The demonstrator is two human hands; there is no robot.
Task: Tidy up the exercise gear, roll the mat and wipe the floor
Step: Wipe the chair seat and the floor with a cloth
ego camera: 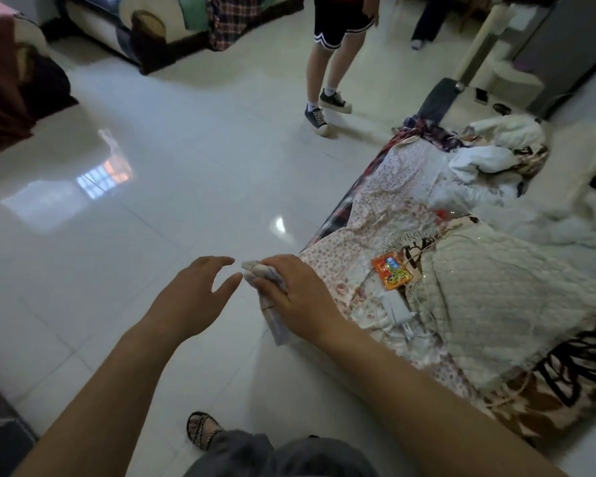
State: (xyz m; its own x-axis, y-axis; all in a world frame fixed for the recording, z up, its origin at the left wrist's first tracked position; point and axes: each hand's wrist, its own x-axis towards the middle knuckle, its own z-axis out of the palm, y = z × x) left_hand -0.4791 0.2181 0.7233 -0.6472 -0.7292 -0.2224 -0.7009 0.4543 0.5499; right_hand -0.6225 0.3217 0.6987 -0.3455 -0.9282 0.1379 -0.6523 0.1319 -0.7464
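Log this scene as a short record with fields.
cloth: pale, bunched, gripped by right hand
left hand: open, fingers close to the cloth's end
floor: glossy white tiles
bedding: floral sheets at right
orange packet: lying on bedding
bystander: standing ahead, dark sneakers

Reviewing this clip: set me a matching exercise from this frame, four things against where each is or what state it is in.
Things:
1. left hand
2. pale bunched cloth
3. small orange printed packet
4. pair of dark canvas sneakers

Place or state:
A. lying on the pink floral sheet
B. open, holding nothing
C. gripped by the right hand
D. on the glossy white floor tiles

Pairs: 1-B, 2-C, 3-A, 4-D
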